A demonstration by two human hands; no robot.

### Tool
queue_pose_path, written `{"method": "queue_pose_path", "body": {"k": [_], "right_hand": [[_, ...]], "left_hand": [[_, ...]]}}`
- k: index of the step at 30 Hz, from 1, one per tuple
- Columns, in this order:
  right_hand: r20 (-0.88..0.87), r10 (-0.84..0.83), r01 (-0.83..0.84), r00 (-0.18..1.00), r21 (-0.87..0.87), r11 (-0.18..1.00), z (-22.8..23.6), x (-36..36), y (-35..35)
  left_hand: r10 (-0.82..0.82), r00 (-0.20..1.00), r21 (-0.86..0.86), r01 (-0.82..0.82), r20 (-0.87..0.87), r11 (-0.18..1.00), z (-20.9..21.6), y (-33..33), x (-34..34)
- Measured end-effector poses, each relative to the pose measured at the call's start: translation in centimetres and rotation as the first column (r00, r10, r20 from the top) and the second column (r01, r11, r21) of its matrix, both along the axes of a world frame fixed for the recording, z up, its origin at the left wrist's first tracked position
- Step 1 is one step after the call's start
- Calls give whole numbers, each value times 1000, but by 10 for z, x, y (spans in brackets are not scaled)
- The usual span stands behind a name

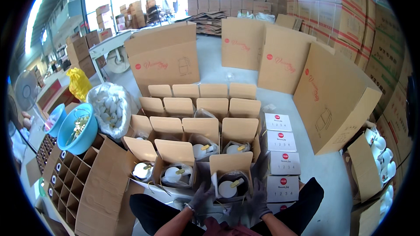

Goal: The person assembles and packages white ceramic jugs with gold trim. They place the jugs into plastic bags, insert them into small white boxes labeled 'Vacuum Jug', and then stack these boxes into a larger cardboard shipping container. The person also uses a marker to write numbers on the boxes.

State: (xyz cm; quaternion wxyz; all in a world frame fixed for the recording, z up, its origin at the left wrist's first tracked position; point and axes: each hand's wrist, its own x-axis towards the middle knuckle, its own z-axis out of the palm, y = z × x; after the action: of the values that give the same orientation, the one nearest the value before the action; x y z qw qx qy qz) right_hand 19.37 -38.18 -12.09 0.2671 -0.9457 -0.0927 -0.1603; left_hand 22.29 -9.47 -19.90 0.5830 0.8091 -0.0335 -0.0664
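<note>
Plainly, red-lettered cartons (284, 59), red-labelled boxes (280, 164), right hand (259, 197) beside open box (230, 164)

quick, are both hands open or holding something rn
Left hand: open, at the left of the open box.
Right hand: open, at its right side.

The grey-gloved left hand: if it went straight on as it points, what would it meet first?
Probably the left side of the nearest open brown-flapped cardboard box; depth is unclear.
</note>
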Motion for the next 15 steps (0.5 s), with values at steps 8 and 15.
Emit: {"method": "queue_pose_path", "body": {"k": [8, 15], "right_hand": [[-204, 425, -449, 882, -640, 624, -4, 20, 43], [-361, 486, 192, 796, 912, 363, -25, 33, -20]], "left_hand": [[247, 858, -57, -248, 450, 967, 67, -30, 45], [-131, 984, 59, 125, 118, 990, 119, -19, 4]]}}
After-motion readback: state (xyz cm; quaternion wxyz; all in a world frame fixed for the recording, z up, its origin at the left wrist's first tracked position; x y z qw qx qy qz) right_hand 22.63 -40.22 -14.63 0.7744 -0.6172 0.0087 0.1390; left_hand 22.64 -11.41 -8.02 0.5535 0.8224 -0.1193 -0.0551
